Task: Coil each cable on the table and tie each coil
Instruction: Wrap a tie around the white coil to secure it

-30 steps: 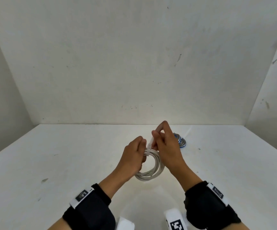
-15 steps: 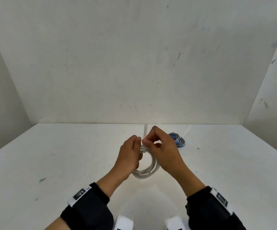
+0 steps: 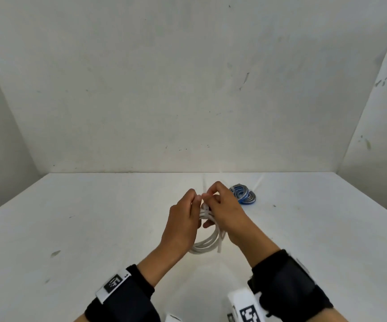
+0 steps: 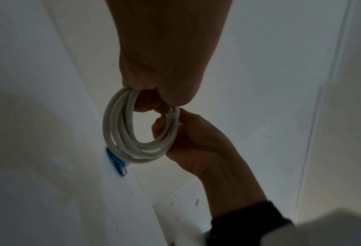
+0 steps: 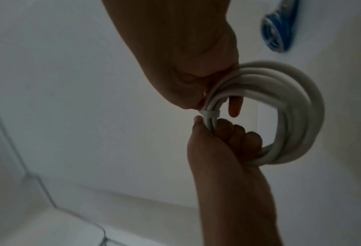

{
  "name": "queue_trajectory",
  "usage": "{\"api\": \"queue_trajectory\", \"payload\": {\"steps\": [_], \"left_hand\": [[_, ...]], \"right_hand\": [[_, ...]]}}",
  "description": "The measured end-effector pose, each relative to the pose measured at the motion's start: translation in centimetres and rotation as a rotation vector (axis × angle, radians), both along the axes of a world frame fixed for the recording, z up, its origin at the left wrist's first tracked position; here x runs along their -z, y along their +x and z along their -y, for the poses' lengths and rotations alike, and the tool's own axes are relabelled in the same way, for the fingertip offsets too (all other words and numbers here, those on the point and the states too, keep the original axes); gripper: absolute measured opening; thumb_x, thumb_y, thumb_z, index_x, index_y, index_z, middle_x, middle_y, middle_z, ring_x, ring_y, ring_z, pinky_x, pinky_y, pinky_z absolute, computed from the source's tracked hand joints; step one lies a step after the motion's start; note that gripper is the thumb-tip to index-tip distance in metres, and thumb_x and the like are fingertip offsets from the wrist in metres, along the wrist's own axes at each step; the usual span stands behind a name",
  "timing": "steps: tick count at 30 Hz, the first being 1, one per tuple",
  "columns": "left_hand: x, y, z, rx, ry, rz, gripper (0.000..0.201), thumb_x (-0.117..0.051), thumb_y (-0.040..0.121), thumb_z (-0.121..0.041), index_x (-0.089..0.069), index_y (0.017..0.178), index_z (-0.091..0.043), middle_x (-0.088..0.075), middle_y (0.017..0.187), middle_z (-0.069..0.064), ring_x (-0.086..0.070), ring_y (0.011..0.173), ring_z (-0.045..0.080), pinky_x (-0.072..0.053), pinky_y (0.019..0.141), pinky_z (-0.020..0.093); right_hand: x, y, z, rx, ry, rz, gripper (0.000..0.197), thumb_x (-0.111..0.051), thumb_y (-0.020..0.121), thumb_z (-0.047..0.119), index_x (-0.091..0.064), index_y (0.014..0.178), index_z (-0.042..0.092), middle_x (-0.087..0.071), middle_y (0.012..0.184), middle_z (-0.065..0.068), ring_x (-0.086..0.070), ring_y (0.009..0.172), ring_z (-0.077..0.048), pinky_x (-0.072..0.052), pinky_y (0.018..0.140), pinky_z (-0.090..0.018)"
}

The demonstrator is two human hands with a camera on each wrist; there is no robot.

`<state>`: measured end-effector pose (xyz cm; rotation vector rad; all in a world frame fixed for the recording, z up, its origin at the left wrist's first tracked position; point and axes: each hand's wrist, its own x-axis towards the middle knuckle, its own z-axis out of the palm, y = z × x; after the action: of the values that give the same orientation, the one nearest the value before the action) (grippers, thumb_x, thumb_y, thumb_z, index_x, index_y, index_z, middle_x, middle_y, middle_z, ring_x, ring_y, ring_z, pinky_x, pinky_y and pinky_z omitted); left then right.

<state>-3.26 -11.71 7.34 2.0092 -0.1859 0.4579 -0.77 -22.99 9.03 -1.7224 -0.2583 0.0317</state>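
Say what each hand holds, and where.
Left hand grips the white cable coil beside its tie; right hand pinches the tie's tail above.

The white bench (image 3: 76,228) runs back to pale walls on 3 sides, its surface marked with a few small dark smudges. 1 blue coiled cable (image 3: 243,195) lies flat on it, near the back, right of centre.

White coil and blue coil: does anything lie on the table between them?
In the head view, only the right hand, pinching the tie on the white coil, comes between it and the blue coil; the table there looks bare.
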Motion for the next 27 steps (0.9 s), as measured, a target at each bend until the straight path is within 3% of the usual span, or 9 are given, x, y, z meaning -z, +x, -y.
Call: {"api": "queue_trajectory", "payload": {"steps": [4,6,8,10,13,16,21,24,27], "left_hand": [[-0.3,-0.2,-0.1,-0.003,0.159,0.089,0.031,-0.036,0.1,-0.032,-0.031,0.071,-0.023,-0.043,0.052,-0.006,-0.04,0.048,0.01,-0.032,0.048,0.023],[-0.4,0.0,0.0,-0.007,0.101,0.041,0.033,-0.038,0.1,-0.028,-0.031,0.069,-0.022,-0.041,0.052,-0.006,-0.038,0.044,0.009,-0.032,0.045,0.021],[-0.4,0.5,-0.1,-0.014,-0.129,-0.111,0.033,-0.037,0.101,-0.024,-0.033,0.069,-0.016,-0.037,0.052,-0.002,-0.032,0.041,0.009,-0.028,0.04,0.02],[-0.7,1.5,-0.5,-0.027,-0.43,-0.268,0.029,-0.034,0.101,-0.021,-0.037,0.074,-0.013,-0.031,0.05,-0.001,-0.025,0.038,0.01,-0.023,0.038,0.02],[-1.2,3.3,-1.8,-0.077,-0.737,-0.383,0.033,-0.028,0.103,-0.019,-0.037,0.072,-0.013,-0.028,0.041,-0.006,-0.02,0.033,0.008,-0.021,0.036,0.016],[-1.3,4.1,-2.1,-0.075,-0.905,-0.455,0.034,-0.025,0.103,-0.02,-0.035,0.071,-0.015,-0.024,0.039,-0.007,-0.017,0.031,0.007,-0.019,0.033,0.014],[-1.0,4.0,-1.7,-0.04,-0.874,-0.445,0.033,-0.025,0.102,-0.019,-0.034,0.071,-0.015,-0.023,0.042,-0.006,-0.016,0.034,0.008,-0.018,0.035,0.017],[-1.0,3.9,-1.4,-0.05,-0.746,-0.372,0.032,-0.027,0.101,-0.019,-0.035,0.07,-0.014,-0.025,0.045,-0.005,-0.017,0.038,0.01,-0.019,0.039,0.02],[-0.9,3.7,-1.0,-0.079,-0.644,-0.287,0.029,-0.03,0.101,-0.02,-0.035,0.074,-0.013,-0.026,0.047,-0.004,-0.018,0.041,0.011,-0.018,0.041,0.021]], "right_hand": [[-0.6,0.3,0.4,-0.083,0.12,-0.21,0.015,-0.044,0.1,0.014,-0.051,0.09,0.004,-0.057,0.073,-0.012,-0.06,0.042,-0.008,-0.053,0.043,-0.022],[-0.2,0.6,0.5,-0.113,0.189,-0.229,0.019,-0.047,0.1,0.018,-0.053,0.09,0.003,-0.058,0.069,-0.01,-0.062,0.046,-0.01,-0.055,0.047,-0.023],[0.4,0.8,0.9,-0.113,0.246,-0.161,0.026,-0.052,0.098,0.027,-0.054,0.096,0.002,-0.061,0.07,-0.01,-0.065,0.058,-0.016,-0.06,0.061,-0.032],[1.1,0.8,1.4,-0.081,0.152,-0.049,0.031,-0.052,0.097,0.034,-0.055,0.102,0.003,-0.067,0.077,-0.008,-0.066,0.068,-0.016,-0.061,0.072,-0.034],[2.2,0.6,1.7,-0.077,0.066,0.071,0.028,-0.045,0.101,0.026,-0.057,0.101,0.001,-0.065,0.081,-0.011,-0.066,0.076,-0.018,-0.06,0.069,-0.032],[2.9,0.3,1.6,-0.103,0.147,0.06,0.028,-0.04,0.103,0.021,-0.058,0.106,-0.001,-0.06,0.085,-0.016,-0.064,0.079,-0.021,-0.061,0.07,-0.04],[3.4,0.8,2.1,-0.235,0.456,-0.245,0.033,-0.052,0.094,0.033,-0.063,0.11,0.006,-0.07,0.089,-0.008,-0.067,0.084,-0.019,-0.057,0.083,-0.043],[3.6,1.2,2.5,-0.278,0.345,-0.221,0.033,-0.068,0.084,0.022,-0.06,0.11,0.003,-0.064,0.088,-0.008,-0.063,0.083,-0.02,-0.057,0.082,-0.037],[3.6,1.4,2.4,-0.212,0.265,-0.132,0.023,-0.068,0.086,0.007,-0.06,0.106,-0.002,-0.063,0.081,-0.009,-0.065,0.077,-0.019,-0.059,0.079,-0.038]]}}
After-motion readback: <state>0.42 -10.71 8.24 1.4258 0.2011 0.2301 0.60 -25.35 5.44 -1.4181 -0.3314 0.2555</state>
